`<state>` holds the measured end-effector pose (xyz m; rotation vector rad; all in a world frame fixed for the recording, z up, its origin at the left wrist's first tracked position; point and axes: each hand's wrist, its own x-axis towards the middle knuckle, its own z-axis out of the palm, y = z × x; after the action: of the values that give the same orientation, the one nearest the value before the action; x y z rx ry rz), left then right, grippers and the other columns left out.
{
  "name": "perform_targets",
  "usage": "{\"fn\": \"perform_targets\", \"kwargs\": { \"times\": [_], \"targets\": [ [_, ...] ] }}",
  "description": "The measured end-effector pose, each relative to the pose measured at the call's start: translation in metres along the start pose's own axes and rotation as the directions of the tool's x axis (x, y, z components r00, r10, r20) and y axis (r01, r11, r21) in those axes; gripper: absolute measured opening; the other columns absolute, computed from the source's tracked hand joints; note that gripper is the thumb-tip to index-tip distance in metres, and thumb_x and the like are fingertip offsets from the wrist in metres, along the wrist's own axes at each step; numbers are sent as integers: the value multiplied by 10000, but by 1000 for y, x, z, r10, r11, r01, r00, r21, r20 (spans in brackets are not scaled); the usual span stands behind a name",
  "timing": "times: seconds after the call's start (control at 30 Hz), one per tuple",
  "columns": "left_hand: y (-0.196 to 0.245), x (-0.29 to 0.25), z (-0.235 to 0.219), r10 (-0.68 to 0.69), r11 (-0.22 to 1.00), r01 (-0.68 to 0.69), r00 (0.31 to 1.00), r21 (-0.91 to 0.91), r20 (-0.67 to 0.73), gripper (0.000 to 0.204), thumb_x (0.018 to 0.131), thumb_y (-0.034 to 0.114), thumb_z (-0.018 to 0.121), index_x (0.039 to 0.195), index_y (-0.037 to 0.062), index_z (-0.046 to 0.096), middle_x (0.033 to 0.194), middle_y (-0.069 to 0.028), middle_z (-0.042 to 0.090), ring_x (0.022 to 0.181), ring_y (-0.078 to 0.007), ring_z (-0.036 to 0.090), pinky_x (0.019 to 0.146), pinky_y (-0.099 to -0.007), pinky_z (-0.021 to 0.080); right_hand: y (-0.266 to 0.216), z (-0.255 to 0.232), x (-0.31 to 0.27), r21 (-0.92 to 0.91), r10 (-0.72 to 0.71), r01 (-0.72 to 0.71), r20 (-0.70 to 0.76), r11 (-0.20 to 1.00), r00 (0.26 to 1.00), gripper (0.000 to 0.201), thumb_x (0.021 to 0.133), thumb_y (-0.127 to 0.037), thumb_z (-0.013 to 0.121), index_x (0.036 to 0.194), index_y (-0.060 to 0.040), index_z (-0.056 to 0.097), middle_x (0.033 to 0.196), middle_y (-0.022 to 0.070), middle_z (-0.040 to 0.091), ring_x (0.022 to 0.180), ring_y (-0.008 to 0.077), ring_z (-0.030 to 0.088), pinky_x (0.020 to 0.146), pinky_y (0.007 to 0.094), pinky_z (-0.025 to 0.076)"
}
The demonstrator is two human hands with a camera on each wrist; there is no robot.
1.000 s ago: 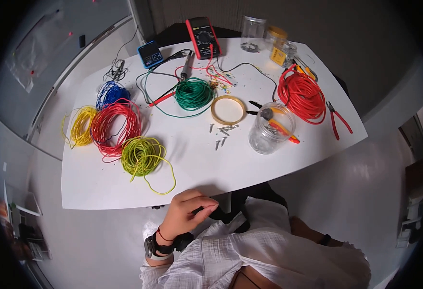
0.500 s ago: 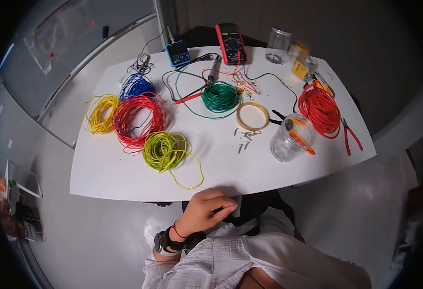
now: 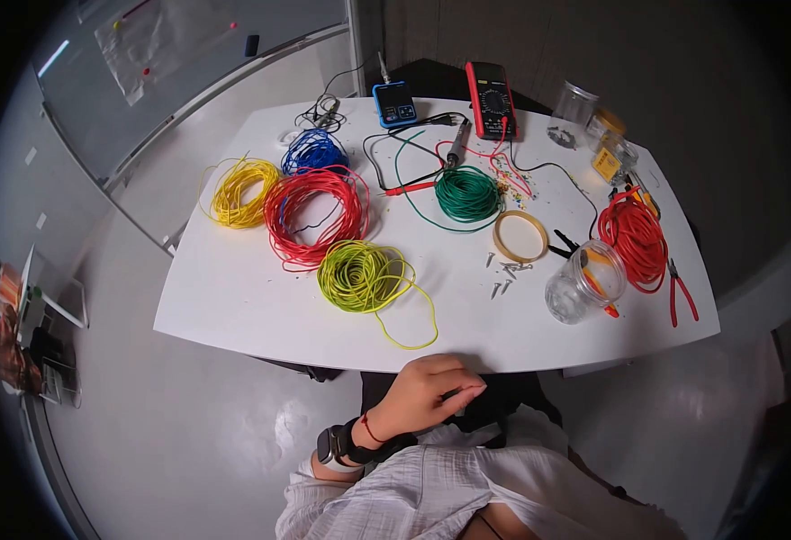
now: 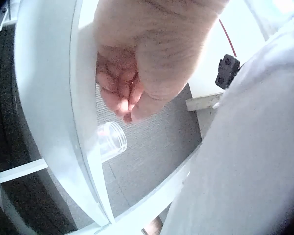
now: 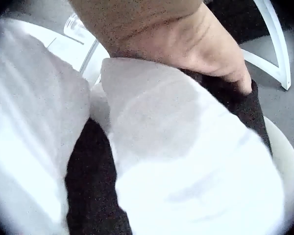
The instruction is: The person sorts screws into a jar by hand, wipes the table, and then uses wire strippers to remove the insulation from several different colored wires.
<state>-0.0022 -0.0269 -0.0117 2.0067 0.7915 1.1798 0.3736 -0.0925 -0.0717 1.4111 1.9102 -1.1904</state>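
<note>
My left hand [image 3: 427,393] hangs over the table's front edge, its fingers loosely curled and holding nothing. In the left wrist view the same hand [image 4: 142,63] shows its thumb near the bent fingers. Closest to it on the table is a coil of yellow-green wire [image 3: 357,277], with one loose loop trailing toward the hand. My right hand [image 5: 201,49] rests low at my lap against black cloth and white fabric [image 5: 152,112]. It appears to hold nothing; some of its fingers are hidden. In the head view this hand is out of sight.
On the white table [image 3: 260,315] lie red [image 3: 278,216], blue [image 3: 316,153], yellow [image 3: 224,193] and green wire coils [image 3: 467,194]. A tape ring [image 3: 498,236], several screws [image 3: 507,268], a clear jar [image 3: 568,297], red-handled pliers [image 3: 673,301] and a multimeter [image 3: 492,103] are there too.
The head view has turned left, so the table and everything on it slide rightward in the picture. My left hand keeps its pose beside the table edge.
</note>
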Motion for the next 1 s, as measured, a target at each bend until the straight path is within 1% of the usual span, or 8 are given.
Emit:
{"fn": "perform_targets", "kwargs": {
  "times": [0.07,0.2,0.4,0.43,0.8,0.87,0.97,1.0],
  "targets": [
    [2,1,0,-18,999,18,1000,28,-4,65,742,76,659,793,40,641,687,-70,556,591,-227,543,523,-310,432,-1,-1,0,23,12,-13,17,1000,1000,440,757,-95,507,1197,-94,487,886,102,610,588,218,557,569,358,473],
    [2,1,2,-34,999,34,999,21,-6,67,739,74,661,788,34,640,686,-72,552,590,-229,543,519,-309,432,-3,0,0,80,34,-37,40,996,999,451,756,-94,505,1206,-94,480,890,100,610,592,215,557,574,355,474],
    [5,1,1,-115,993,115,993,20,-12,79,728,42,667,805,33,654,696,-68,584,603,-201,553,539,-283,429,-6,-11,4,129,56,-69,99,989,993,467,754,-92,502,1220,-95,471,897,99,609,599,212,556,583,352,476],
    [3,1,1,-94,995,94,996,37,-8,81,727,40,666,807,34,656,696,-67,584,606,-200,557,541,-282,431,-6,-10,3,144,61,-77,114,987,992,470,754,-92,501,1222,-95,469,899,98,609,600,211,556,585,351,476],
    [4,5,4,-104,990,103,995,97,7,81,717,38,672,797,36,662,714,-71,593,621,-208,571,557,-280,444,-4,3,-13,301,160,-224,224,927,961,499,750,-89,496,1248,-95,451,911,95,608,611,204,556,601,344,480],
    [2,3,4,-88,992,87,996,91,10,78,727,77,655,793,41,637,725,-67,579,616,-235,559,543,-305,444,-3,8,-18,331,178,-257,252,908,951,505,750,-88,495,1252,-95,448,914,95,608,614,202,555,604,343,480],
    [12,5,0,-122,985,112,990,131,67,85,721,68,657,798,40,634,728,-71,579,633,-241,561,561,-310,445,9,28,-31,396,218,-328,298,858,930,513,749,-87,493,1259,-95,443,917,94,608,617,200,555,608,341,481],
    [16,4,1,-121,988,110,989,112,88,85,721,68,657,798,40,634,728,-71,579,633,-241,561,561,-310,445,-4,33,-48,419,233,-355,314,836,920,516,749,-87,493,1262,-95,441,918,93,608,618,200,555,610,341,481]
  ]
}}
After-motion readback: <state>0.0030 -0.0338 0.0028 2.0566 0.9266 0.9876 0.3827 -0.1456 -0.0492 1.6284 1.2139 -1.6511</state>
